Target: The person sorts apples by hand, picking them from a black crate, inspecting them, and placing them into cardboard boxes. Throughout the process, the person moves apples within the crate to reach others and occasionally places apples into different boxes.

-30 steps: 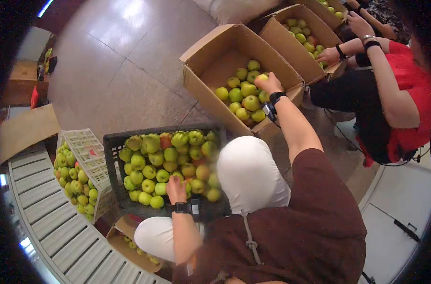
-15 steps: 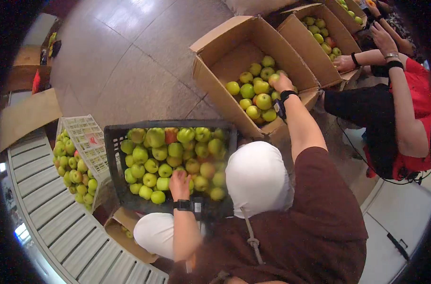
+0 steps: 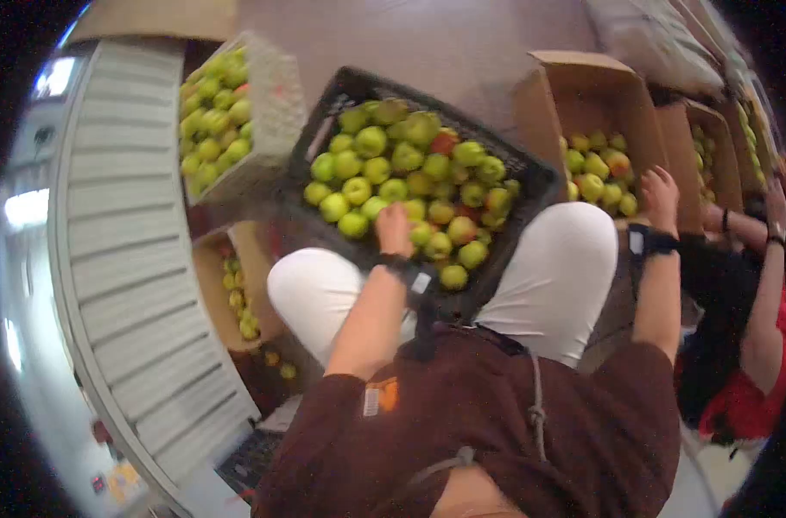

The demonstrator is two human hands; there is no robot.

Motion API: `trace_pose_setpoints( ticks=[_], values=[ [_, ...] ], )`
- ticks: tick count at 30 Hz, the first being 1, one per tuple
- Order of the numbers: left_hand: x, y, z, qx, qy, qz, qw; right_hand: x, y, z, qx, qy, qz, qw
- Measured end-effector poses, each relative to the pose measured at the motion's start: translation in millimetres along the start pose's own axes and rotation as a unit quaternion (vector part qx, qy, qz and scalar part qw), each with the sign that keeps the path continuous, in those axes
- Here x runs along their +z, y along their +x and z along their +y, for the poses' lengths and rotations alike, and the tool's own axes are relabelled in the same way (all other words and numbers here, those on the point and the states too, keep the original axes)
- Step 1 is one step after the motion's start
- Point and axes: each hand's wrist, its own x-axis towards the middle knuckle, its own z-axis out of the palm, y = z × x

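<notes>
A black crate (image 3: 531,173) full of green and reddish apples (image 3: 406,155) stands in front of my knees. My left hand (image 3: 394,230) reaches over its near side, among the apples; its fingers are closed, and whatever they hold is hidden. At the right, my right hand (image 3: 662,197) is at the near right edge of a cardboard box (image 3: 587,91) with apples in its lower part. Its fingers are raised and somewhat apart, with no apple visible in them. Black bands with small devices are on both wrists.
At the left are a slatted roller conveyor (image 3: 134,224), a white crate of apples (image 3: 272,95) and a lower cardboard box (image 3: 259,289) with apples. Further right, a co-worker in red (image 3: 760,380) reaches toward other apple boxes (image 3: 713,129). A pale sack (image 3: 656,43) lies behind.
The view has turned, moving the black crate up and right. My right hand has left the apples inside the cardboard box and is now at its edge; my left hand remains at the crate.
</notes>
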Motion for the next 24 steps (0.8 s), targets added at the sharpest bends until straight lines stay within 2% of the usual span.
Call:
trace_pose_setpoints(
  ticks=[1,3,4,5,7,8,10,12,13,15,18,19,21,22,24],
  values=[
    [4.5,-7.9,11.7,0.01,-0.01,0.052,0.999,1.1,-9.0,-15.5,-0.009,0.088,-0.017,0.996],
    [-9.7,24.0,-11.7,0.153,0.115,0.151,0.97,12.6,-36.8,-65.8,-0.039,0.177,-0.087,0.98],
    [-1.6,-1.5,21.0,0.196,0.109,0.192,0.955,21.3,-56.9,-93.9,-0.038,0.255,-0.148,0.955],
    [-7.7,2.1,23.3,0.258,0.155,0.231,0.925,32.9,-83.6,-118.2,-0.035,0.33,-0.206,0.92],
    [-18.5,11.8,27.7,0.372,0.246,0.302,0.842,61.6,-145.5,-160.7,-0.066,0.364,-0.278,0.886],
    [-21.2,13.8,32.2,0.397,0.243,0.31,0.829,80.8,-176.8,-176.7,-0.084,0.38,-0.315,0.865],
    [-28.5,21.2,25.2,0.342,0.344,0.293,0.824,121.9,-241.5,-192.4,-0.098,0.359,-0.325,0.869],
    [-29.8,25.4,22.4,0.281,0.437,0.26,0.814,163.9,-272.3,-184.3,-0.065,0.323,-0.399,0.856],
    [-26.6,16.1,25.7,0.275,0.46,0.265,0.802,185.1,-281.7,-169.7,-0.017,0.324,-0.398,0.858],
    [-19.0,-5.4,35.6,0.265,0.51,0.269,0.773,223.3,-292.3,-136.8,-0.001,0.242,-0.403,0.883],
    [-22.1,-1.6,32.1,0.206,0.542,0.263,0.771,254.5,-281.6,-74.1,-0.068,0.111,-0.397,0.909],
    [-23.1,-1.4,30.8,0.208,0.548,0.258,0.768,259.0,-272.1,-52.9,-0.096,0.08,-0.386,0.914],
    [-22.7,-1.2,31.7,0.211,0.561,0.248,0.761,266.0,-251.7,-14.1,-0.059,0.059,-0.359,0.93],
    [-28.6,-4.0,41.1,0.242,0.524,0.189,0.795,268.5,-251.9,-15.1,-0.062,0.044,-0.348,0.934],
    [-25.7,-10.3,46.5,0.276,0.487,0.223,0.798,273.3,-253.7,-15.4,-0.067,0.014,-0.326,0.943]
  ],
)
